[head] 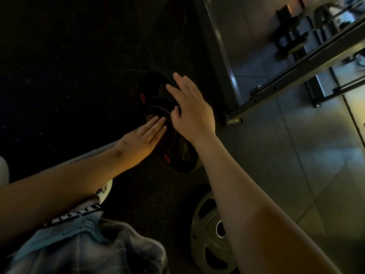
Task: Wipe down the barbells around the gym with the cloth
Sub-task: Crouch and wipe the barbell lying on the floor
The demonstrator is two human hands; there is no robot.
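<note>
A black weight plate [158,99] with small red marks stands on edge on the dark rubber floor in the middle of the view. My left hand [144,138] lies flat against its face with straight fingers. My right hand [189,107] rests on the plate's upper rim, fingers extended and thumb curved toward the face. A grey barbell shaft [92,153] runs from the plate toward the lower left, mostly hidden behind my left forearm. No cloth is visible.
A second, silver spoked plate [211,234] lies near the bottom centre, beside my denim-clad leg [83,246]. A metal rack rail [296,72] crosses the upper right over a grey tiled floor, with a black machine base [288,30] farther back.
</note>
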